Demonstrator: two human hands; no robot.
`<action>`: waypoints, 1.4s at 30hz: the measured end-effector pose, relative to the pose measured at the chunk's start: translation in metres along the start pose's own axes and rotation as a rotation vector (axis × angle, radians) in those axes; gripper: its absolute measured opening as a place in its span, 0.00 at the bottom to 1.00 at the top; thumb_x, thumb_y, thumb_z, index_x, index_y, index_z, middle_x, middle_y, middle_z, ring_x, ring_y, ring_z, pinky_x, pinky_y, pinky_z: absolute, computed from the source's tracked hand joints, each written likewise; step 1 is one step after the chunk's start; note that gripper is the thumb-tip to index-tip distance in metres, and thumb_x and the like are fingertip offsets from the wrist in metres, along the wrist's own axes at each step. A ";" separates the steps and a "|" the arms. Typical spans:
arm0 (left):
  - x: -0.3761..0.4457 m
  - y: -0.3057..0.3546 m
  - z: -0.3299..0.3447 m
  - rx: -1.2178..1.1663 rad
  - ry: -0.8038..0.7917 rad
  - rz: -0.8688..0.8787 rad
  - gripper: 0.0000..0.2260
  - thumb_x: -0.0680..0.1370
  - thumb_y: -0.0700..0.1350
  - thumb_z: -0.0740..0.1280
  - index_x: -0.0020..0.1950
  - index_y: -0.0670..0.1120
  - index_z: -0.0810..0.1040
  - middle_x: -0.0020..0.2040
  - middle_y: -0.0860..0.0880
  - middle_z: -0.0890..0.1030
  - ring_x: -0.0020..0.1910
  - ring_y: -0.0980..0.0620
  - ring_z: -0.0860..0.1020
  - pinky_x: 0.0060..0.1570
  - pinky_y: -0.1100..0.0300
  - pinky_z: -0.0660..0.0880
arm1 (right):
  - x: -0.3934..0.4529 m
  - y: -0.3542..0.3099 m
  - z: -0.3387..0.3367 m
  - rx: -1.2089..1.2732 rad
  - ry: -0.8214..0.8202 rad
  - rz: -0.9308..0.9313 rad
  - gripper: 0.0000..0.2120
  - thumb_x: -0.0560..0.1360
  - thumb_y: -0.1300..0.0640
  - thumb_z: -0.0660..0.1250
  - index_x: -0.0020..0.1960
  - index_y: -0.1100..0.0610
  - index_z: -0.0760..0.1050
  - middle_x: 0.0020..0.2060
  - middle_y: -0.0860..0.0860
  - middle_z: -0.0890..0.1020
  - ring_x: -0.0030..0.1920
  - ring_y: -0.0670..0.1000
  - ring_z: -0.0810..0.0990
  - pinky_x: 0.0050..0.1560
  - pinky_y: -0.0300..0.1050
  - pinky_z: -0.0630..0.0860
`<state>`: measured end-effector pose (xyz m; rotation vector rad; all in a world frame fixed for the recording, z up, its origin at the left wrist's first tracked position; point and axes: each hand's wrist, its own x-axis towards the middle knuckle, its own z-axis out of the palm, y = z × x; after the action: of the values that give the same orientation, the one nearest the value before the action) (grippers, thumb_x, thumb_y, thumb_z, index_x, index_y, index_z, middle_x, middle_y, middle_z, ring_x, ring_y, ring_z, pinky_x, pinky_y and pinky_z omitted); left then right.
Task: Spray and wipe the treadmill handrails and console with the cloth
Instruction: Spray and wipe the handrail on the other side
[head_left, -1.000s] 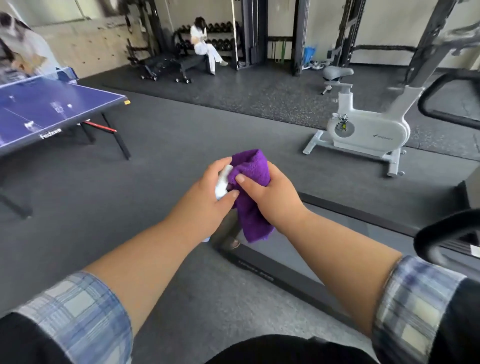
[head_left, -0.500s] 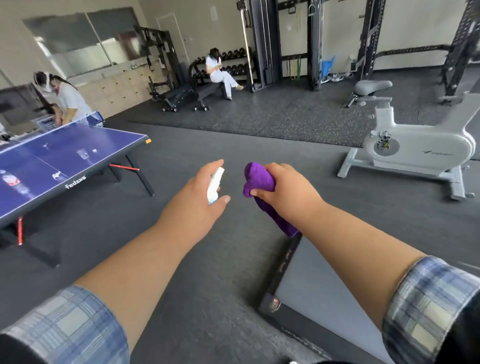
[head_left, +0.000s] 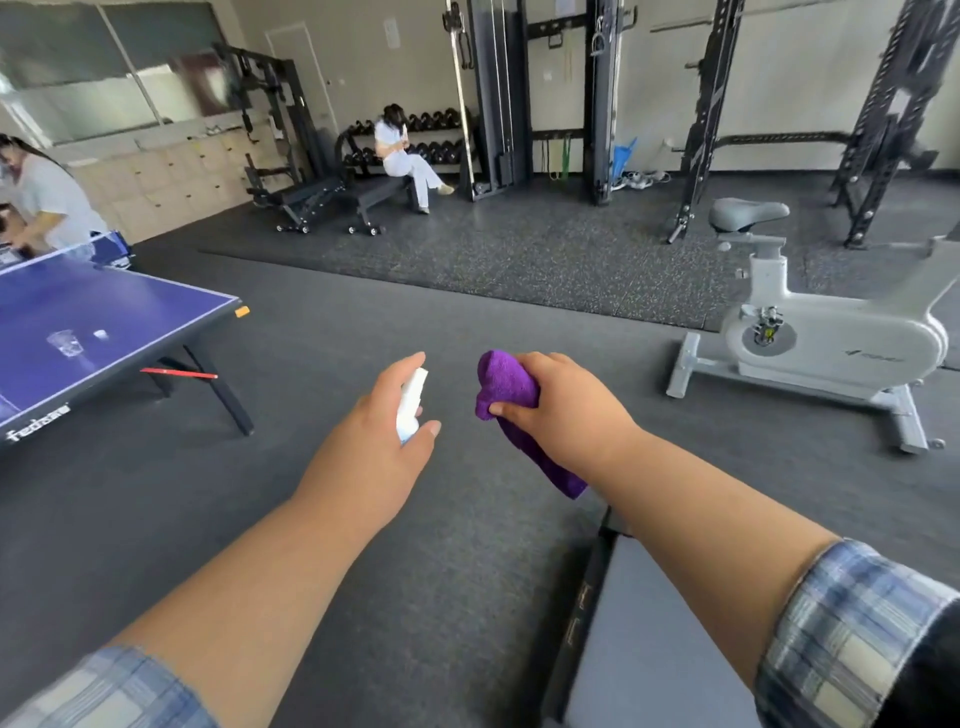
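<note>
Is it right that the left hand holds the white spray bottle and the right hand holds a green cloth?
Not quite: the cloth is purple, not green, as the head view shows. The rest stands: the left hand holds the white spray bottle, and the right hand holds the cloth.

- Open dark floor (head_left: 467, 322) is lying ahead of both hands.
- A table-tennis table (head_left: 104, 332) is blocking the left.
- An exercise bike (head_left: 831, 343) is standing to the right.
- What seems to be a treadmill deck (head_left: 660, 639) is occupying the lower right.
</note>
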<state>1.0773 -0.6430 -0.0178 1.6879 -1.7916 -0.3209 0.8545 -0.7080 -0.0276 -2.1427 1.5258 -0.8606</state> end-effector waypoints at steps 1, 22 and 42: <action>0.015 -0.013 0.001 -0.007 -0.015 0.016 0.30 0.78 0.54 0.67 0.69 0.78 0.54 0.62 0.61 0.75 0.44 0.67 0.75 0.30 0.60 0.72 | 0.014 -0.001 0.010 -0.006 0.004 0.019 0.23 0.73 0.39 0.71 0.65 0.44 0.73 0.50 0.48 0.76 0.51 0.53 0.78 0.54 0.49 0.75; 0.324 -0.131 0.053 -0.128 -0.440 0.517 0.30 0.79 0.52 0.67 0.70 0.73 0.53 0.69 0.57 0.73 0.56 0.56 0.76 0.51 0.58 0.70 | 0.195 0.026 0.078 -0.151 0.470 0.531 0.21 0.71 0.40 0.72 0.62 0.43 0.75 0.49 0.43 0.75 0.47 0.46 0.75 0.47 0.44 0.70; 0.625 0.103 0.349 -0.241 -0.618 0.869 0.30 0.78 0.53 0.68 0.69 0.73 0.52 0.69 0.52 0.74 0.60 0.50 0.78 0.56 0.51 0.76 | 0.362 0.326 -0.108 -0.201 0.636 0.818 0.19 0.71 0.38 0.70 0.60 0.39 0.75 0.52 0.41 0.77 0.51 0.46 0.77 0.52 0.46 0.74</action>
<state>0.8091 -1.3139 -0.0450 0.5429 -2.6004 -0.6652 0.6328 -1.1541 -0.0519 -1.1355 2.6017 -1.1325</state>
